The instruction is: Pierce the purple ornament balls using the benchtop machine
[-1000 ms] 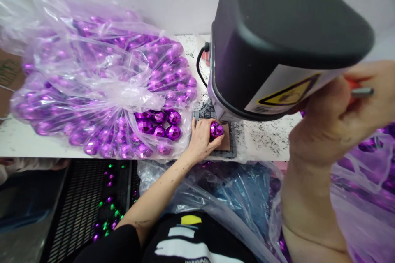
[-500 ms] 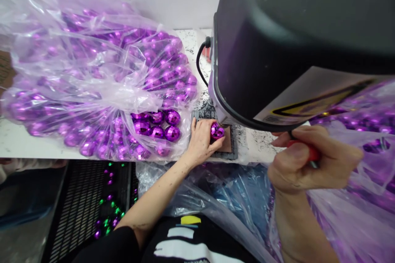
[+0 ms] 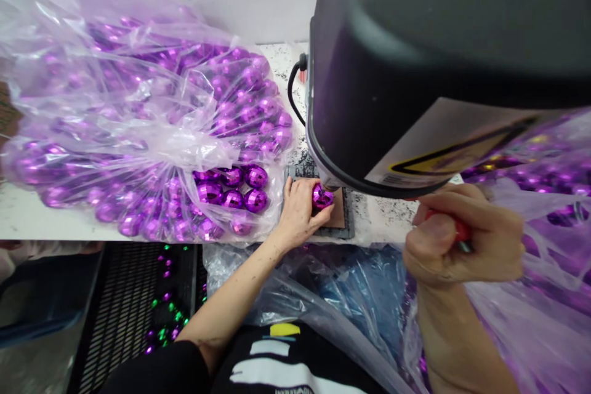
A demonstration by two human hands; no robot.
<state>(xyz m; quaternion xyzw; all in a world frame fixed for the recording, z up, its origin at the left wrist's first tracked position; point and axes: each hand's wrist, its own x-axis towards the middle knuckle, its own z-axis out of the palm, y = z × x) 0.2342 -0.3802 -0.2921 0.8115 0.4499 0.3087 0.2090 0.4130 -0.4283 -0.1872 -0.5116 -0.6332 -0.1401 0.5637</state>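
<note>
The left hand (image 3: 302,212) is closed on a purple faceted ball (image 3: 322,196) above the brown pad (image 3: 336,209), near the table's (image 3: 392,221) near edge. The machine's black housing (image 3: 415,68) overhangs it from the right, leaving little room there. At the right, the right hand (image 3: 462,237) is clamped on a red handle (image 3: 455,228), well apart from the left. The bulging bag (image 3: 152,135) crowds the left side, reaching almost to the near edge.
</note>
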